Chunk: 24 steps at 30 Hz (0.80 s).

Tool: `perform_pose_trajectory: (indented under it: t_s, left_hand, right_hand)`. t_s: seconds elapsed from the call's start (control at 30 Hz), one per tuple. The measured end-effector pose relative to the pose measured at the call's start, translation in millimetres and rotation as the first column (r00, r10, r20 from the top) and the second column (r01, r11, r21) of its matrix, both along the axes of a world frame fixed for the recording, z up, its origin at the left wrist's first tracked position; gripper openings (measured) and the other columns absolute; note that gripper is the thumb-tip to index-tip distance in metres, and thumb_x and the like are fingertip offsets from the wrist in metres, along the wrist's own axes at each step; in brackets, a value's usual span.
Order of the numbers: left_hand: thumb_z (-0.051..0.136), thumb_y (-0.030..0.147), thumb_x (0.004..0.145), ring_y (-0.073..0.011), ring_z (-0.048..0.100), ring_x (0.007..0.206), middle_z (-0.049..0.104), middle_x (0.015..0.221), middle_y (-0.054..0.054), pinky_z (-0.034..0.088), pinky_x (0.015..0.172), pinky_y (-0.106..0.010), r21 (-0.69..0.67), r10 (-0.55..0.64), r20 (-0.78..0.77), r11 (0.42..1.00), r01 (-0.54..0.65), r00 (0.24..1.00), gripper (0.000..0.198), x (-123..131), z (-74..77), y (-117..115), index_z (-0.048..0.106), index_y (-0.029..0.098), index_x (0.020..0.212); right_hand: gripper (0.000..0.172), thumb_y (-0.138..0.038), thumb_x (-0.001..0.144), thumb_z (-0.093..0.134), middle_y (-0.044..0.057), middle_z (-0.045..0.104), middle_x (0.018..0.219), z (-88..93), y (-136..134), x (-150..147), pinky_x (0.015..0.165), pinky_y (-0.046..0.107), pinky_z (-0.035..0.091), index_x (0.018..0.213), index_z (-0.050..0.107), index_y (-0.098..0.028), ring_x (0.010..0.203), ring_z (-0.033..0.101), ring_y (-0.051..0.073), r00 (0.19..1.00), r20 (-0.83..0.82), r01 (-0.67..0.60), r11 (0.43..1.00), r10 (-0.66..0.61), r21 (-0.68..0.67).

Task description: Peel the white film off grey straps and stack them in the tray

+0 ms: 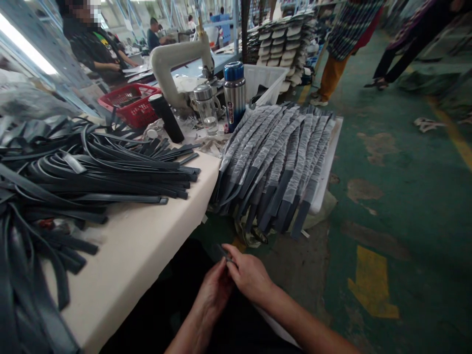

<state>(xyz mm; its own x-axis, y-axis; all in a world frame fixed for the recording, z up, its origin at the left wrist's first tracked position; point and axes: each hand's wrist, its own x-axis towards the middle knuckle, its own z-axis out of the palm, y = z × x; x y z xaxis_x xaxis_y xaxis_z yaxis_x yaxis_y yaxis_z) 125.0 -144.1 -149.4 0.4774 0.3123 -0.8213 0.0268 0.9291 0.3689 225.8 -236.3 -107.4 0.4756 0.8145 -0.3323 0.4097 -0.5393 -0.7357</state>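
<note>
My left hand point(217, 289) and my right hand point(250, 273) meet low in front of me, beyond the table's edge. Between their fingertips is the end of a dark strap point(221, 250); most of it is hidden by the hands and the dark clothing below. Both hands are closed on it, thumbs and fingers pinching. To the left lies a big heap of loose dark grey straps point(121, 172) on the table. Ahead, a bundle of straps wrapped in clear plastic film point(280, 142) rests on a white support, their bare dark ends hanging toward me.
A pale table point(158, 241) runs along my left. On it stand a steel-blue thermos point(234, 98), a glass bottle point(206, 110), a black cylinder point(166, 118), a red basket point(129, 105) and a sewing machine point(173, 59). A white bin point(271, 78) is behind. People stand nearby on the green floor.
</note>
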Motion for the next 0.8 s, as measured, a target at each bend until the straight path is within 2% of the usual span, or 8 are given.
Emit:
perform_pose_trajectory:
  t_s: [0.1, 0.23, 0.3, 0.37, 0.47, 0.53, 0.67, 0.8]
  left_hand:
    - [0.055, 0.016, 0.094, -0.0145, 0.071, 0.07, 0.075, 0.081, -0.006, 0.055, 0.062, -0.024, 0.032, 0.061, -0.032, 0.998, -0.06, 0.998, 0.015, -0.3, -3.8, 15.8, 0.068, 0.01, 0.092]
    - [0.053, 0.014, 0.095, -0.0111, 0.072, 0.076, 0.076, 0.085, -0.003, 0.056, 0.068, -0.022, 0.043, 0.136, -0.067, 0.99, -0.133, 0.988, 0.014, -4.2, -11.5, 40.7, 0.067, 0.014, 0.094]
    - [0.054, 0.015, 0.094, -0.0119, 0.072, 0.076, 0.076, 0.085, -0.003, 0.056, 0.067, -0.023, 0.023, 0.137, -0.064, 0.991, -0.135, 0.989, 0.013, -5.4, -13.8, 42.3, 0.067, 0.014, 0.096]
    - [0.056, 0.016, 0.094, -0.0129, 0.072, 0.075, 0.076, 0.085, -0.004, 0.056, 0.065, -0.024, -0.003, 0.126, -0.06, 0.992, -0.126, 0.99, 0.011, -5.8, -14.5, 39.3, 0.067, 0.015, 0.097]
    - [0.058, 0.019, 0.093, -0.0133, 0.072, 0.072, 0.076, 0.084, -0.003, 0.056, 0.06, -0.025, -0.04, 0.102, -0.055, 0.994, -0.104, 0.993, 0.01, -5.3, -12.9, 34.8, 0.066, 0.016, 0.097]
    - [0.058, 0.02, 0.093, -0.013, 0.071, 0.069, 0.076, 0.082, -0.003, 0.055, 0.06, -0.024, -0.058, 0.085, -0.049, 0.994, -0.088, 0.995, 0.01, -4.7, -10.7, 32.7, 0.066, 0.016, 0.098]
    - [0.059, 0.019, 0.093, -0.0132, 0.071, 0.069, 0.076, 0.083, -0.005, 0.055, 0.06, -0.024, -0.093, 0.04, -0.028, 0.995, -0.043, 0.999, 0.011, -5.0, -5.6, 23.4, 0.067, 0.014, 0.098]
    - [0.061, 0.02, 0.091, -0.015, 0.07, 0.068, 0.075, 0.082, -0.007, 0.054, 0.06, -0.024, -0.128, -0.029, 0.02, 0.991, 0.031, 0.999, 0.012, -9.1, -0.8, 8.0, 0.068, 0.011, 0.093]
  right_hand:
    - [0.045, -0.021, 0.089, 0.052, 0.002, 0.075, 0.096, 11.2, -10.0, 3.4, 0.074, 0.027, 0.048, 0.133, 0.053, -0.028, 0.086, 0.071, 0.02, 0.994, -0.093, -0.054, 0.995, 0.062, 0.084]
    - [0.035, -0.018, 0.085, 0.06, -0.002, 0.073, 0.103, 46.6, -50.6, 11.7, 0.082, 0.025, 0.047, 0.118, 0.064, -0.031, 0.092, 0.068, 0.017, 0.946, -0.189, -0.229, 0.955, 0.264, 0.188]
    - [0.041, -0.019, 0.079, 0.071, -0.003, 0.072, 0.109, 58.2, -66.3, 15.8, 0.087, 0.025, 0.046, 0.118, 0.063, -0.03, 0.099, 0.067, 0.017, 0.925, -0.168, -0.294, 0.923, 0.34, 0.247]
    - [0.048, -0.02, 0.078, 0.074, 0.0, 0.071, 0.113, 60.0, -73.6, 18.1, 0.086, 0.025, 0.046, 0.123, 0.058, -0.028, 0.1, 0.066, 0.018, 0.929, -0.043, -0.334, 0.881, 0.368, 0.336]
    - [0.028, -0.019, 0.094, 0.052, 0.005, 0.072, 0.105, 47.7, -71.5, 17.1, 0.077, 0.028, 0.044, 0.123, 0.054, -0.021, 0.092, 0.067, 0.018, 0.923, 0.223, -0.385, 0.772, 0.315, 0.506]
    - [0.024, -0.02, 0.1, 0.039, 0.006, 0.072, 0.094, 35.0, -64.3, 13.9, 0.069, 0.029, 0.042, 0.117, 0.056, -0.019, 0.082, 0.066, 0.017, 0.906, 0.325, -0.415, 0.731, 0.273, 0.543]
    - [0.028, -0.024, 0.101, 0.034, 0.004, 0.069, 0.079, 7.9, -42.5, 6.0, 0.06, 0.031, 0.036, 0.106, 0.061, -0.019, 0.069, 0.062, 0.017, 0.875, 0.407, -0.45, 0.752, 0.263, 0.481]
    - [0.024, -0.024, 0.099, 0.042, 0.004, 0.068, 0.08, -15.8, -20.1, 1.9, 0.064, 0.029, 0.04, 0.104, 0.066, -0.021, 0.072, 0.06, 0.017, 0.872, 0.451, -0.394, 0.821, 0.191, 0.414]
